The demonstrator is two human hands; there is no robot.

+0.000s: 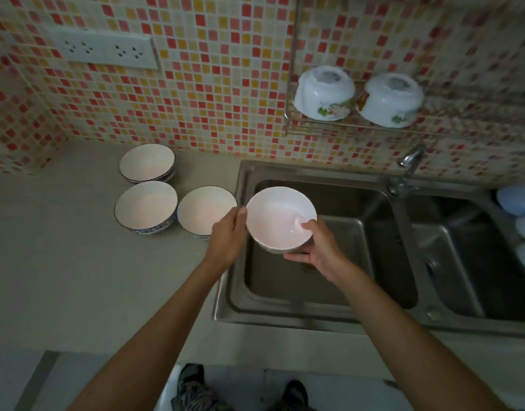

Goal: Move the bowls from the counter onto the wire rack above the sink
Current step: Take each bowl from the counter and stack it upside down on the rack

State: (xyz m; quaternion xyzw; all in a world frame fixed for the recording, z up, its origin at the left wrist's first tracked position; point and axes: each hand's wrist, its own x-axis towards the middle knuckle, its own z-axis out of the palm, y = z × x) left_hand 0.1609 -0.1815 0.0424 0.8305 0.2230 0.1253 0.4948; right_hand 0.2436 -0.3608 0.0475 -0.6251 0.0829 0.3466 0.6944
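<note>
Both hands, left hand (pixel 227 232) and right hand (pixel 316 247), grasp a white bowl (pixel 280 218) over the sink (pixel 329 262). Slipping fingers (pixel 296 256) would likely drop it before the wire rack (pixel 359 126).

The left hand (pixel 225 238) covers the near rim of 1 bowl on the bench (pixel 206 210). The right hand's fingers (pixel 296 257) go under the held bowl (pixel 280 219), so its bottom is hidden. At the right edge, pale blue things (pixel 519 200) are cut off. The wire rack (pixel 344 127) at the upper right runs off blurry.
</note>
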